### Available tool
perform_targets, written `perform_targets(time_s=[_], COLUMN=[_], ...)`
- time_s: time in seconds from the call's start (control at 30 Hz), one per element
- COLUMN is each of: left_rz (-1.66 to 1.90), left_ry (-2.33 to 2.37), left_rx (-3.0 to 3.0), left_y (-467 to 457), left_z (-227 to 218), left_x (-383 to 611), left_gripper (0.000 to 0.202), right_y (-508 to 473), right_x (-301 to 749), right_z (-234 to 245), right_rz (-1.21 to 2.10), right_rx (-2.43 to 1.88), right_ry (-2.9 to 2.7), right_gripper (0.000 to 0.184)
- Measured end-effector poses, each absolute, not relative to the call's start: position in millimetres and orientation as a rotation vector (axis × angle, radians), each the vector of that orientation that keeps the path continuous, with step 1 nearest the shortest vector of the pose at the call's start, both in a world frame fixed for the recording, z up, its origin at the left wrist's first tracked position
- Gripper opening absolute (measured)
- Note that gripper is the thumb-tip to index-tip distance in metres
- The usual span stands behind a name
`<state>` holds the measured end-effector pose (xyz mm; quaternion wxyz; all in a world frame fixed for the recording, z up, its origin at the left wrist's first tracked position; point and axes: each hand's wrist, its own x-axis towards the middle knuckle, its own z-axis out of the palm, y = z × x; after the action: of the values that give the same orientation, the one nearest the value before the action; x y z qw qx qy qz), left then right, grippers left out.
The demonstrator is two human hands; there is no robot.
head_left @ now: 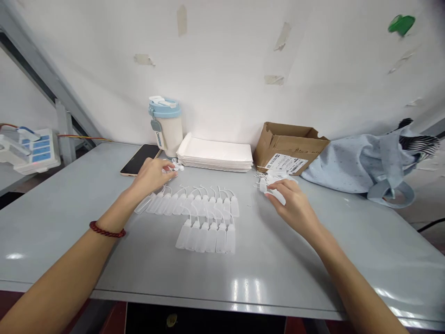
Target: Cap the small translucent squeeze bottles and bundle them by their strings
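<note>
My left hand (153,175) is at the back left of the table, thumb and fingers closed around a small white cap. More small white caps (178,164) lie at its fingertips. At the right, my right hand (290,197) grips a small translucent squeeze bottle (278,195), partly hidden by the fingers. Beyond it is a pile of similar white bottles (274,175) against the cardboard box. Between my hands, a back row of bottles (191,204) with thin curved tips lies side by side. A shorter front row of bottles (206,236) lies nearer me.
A stack of white envelopes (215,153) lies by the wall beside a blue-lidded cup (168,127) and a phone (141,158). An open cardboard box (288,146) stands at the back right, a light blue cloth bag (354,162) beside it. A power strip (38,150) is at far left.
</note>
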<state>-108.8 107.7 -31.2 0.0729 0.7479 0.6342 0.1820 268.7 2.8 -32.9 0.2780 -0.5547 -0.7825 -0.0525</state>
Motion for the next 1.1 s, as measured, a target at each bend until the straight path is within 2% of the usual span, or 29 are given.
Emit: perform_targets(time_s=[0.27, 0.4, 0.63, 0.73, 1.1], left_rz=[0.566, 0.502, 0.466, 0.473, 0.361], left_ry=[1.884, 1.885, 1.877, 1.867, 1.872], left_rx=[2.294, 2.287, 2.295, 2.296, 2.349], left_y=[112.4, 114.4, 112.0, 113.1, 114.5], left_z=[-37.9, -39.1, -38.3, -40.4, -39.8], left_x=[-107.6, -108.6, -105.4, -105.8, -104.0], left_gripper=[0.024, 0.024, 0.024, 0.022, 0.030], right_y=[-28.5, -39.1, -47.5, -48.7, -50.9], right_x=[225.3, 212.1, 199.7, 198.0, 194.9], right_z=[-17.6, -13.7, -17.7, -21.4, -21.8], right_rz=[0.385, 0.552, 0.491, 0.444, 0.442], right_rx=[-1.316, -1.274, -1.257, -1.264, -1.322], right_ry=[-2.248, -2.334, -2.507, -2.541, -2.606], right_gripper=[0.014, 0.025, 0.061, 0.071, 0.059])
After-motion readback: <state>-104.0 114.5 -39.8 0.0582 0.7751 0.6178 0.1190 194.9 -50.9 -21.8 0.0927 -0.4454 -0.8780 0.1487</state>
